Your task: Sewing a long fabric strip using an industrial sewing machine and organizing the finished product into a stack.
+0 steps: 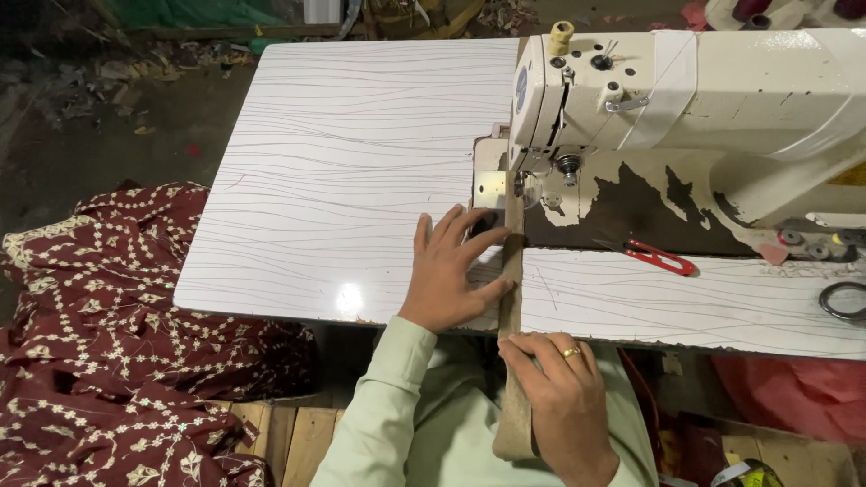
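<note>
Both hands on tan fabric strip (512, 271) (runs from sewing machine (686, 99) over table (343, 171) edge): left hand (451, 271) flat, fingers spread, pressing; right hand (559, 388) pinching strip below edge.

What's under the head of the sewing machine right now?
A narrow tan fabric strip runs under the sewing machine head to the presser foot, left hand flat beside it. The needle point and stitching are hidden by the head.
</note>
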